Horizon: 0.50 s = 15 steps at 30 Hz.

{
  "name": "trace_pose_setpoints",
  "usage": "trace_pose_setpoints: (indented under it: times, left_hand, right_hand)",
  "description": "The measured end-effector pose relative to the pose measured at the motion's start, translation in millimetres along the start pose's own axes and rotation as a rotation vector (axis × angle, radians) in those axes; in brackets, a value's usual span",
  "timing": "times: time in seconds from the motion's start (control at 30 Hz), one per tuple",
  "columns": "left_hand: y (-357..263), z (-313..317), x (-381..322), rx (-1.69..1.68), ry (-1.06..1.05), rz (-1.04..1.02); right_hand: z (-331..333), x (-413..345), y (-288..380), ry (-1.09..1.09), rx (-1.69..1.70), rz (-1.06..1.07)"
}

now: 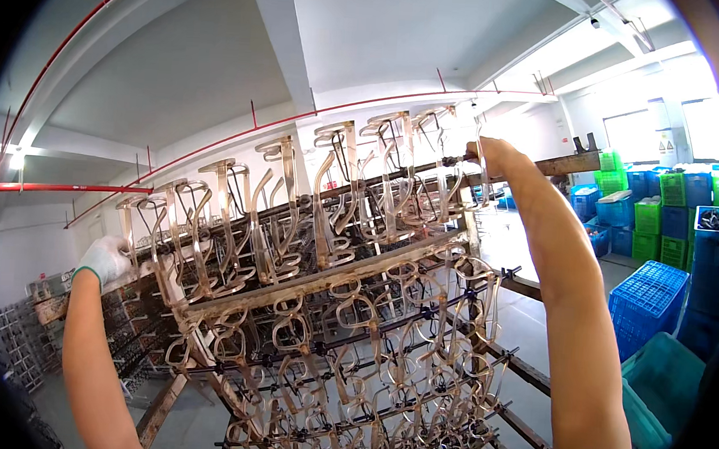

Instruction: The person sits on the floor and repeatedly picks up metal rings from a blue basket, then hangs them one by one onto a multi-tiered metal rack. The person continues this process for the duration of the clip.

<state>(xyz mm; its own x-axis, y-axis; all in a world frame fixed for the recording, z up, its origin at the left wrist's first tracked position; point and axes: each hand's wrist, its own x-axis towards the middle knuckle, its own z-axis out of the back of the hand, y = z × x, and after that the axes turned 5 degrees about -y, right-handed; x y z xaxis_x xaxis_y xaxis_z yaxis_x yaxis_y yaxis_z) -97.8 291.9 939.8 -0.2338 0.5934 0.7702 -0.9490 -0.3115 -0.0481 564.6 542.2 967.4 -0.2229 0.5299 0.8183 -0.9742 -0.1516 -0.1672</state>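
Observation:
A rod (304, 201) hung with clear plastic eyeglasses frames (333, 192) runs across the top of a rusty metal rack (325, 278). At the rod's left end is my left hand (105, 257) in a white glove with a green cuff, its fingers closed about the end, partly hidden by a frame. My bare right hand (490, 155) is closed around the right end of the rod, above the rack's upper right corner. Lower rods (425, 315) carry many more clear eyeglasses frames (291, 331) in rows below.
Blue crates (648, 298) and green crates (646, 226) are stacked at the right, with teal bins (665, 379) near my right arm. More racks (16, 339) stand at the far left. Rusty bars (521, 364) stick out from the rack's right side. A red pipe (65, 188) runs under the ceiling.

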Motion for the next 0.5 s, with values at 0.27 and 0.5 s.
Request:
trace_pose_setpoints:
  times: [0.27, 0.5]
  left_hand:
    - [84, 1, 78, -0.632, -0.860, 0.365]
    - [-96, 75, -56, -1.175, -1.153, -0.055]
  right_hand:
    - [10, -13, 36, 0.257, -0.200, -0.076]
    - [32, -45, 29, -0.098, -0.265, -0.212]
